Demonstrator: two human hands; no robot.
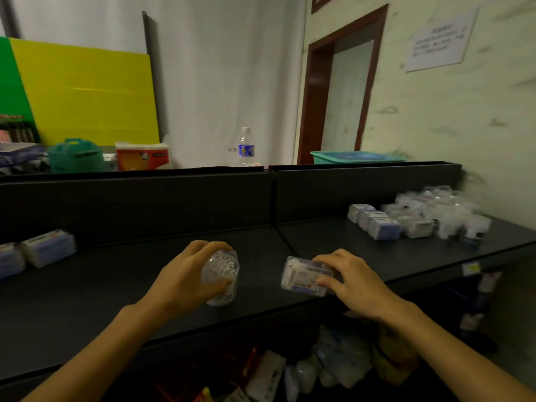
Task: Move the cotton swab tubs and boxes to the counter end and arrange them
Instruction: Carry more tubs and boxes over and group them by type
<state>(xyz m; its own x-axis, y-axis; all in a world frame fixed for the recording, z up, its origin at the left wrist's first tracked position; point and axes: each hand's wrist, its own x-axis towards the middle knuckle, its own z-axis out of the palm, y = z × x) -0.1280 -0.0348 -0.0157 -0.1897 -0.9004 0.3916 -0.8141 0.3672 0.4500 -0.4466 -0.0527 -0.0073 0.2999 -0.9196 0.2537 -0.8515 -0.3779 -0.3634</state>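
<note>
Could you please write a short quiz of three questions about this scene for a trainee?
1. True or false: the left hand holds a round clear tub of cotton swabs.
2. What does the right hand hold? A) water bottle B) flat clear box C) nothing
3. Fill in: the pile of swab packs lies at the ____ end of the black counter.

Key: 1 true; 2 B, the flat clear box; 3 right.

This looks like a small shop: a long black counter [145, 285] carries rows of boxed goods [377, 223], a price tag [471, 268] hangs on its edge, and packaged stock [333, 364] fills the shelf beneath.
</note>
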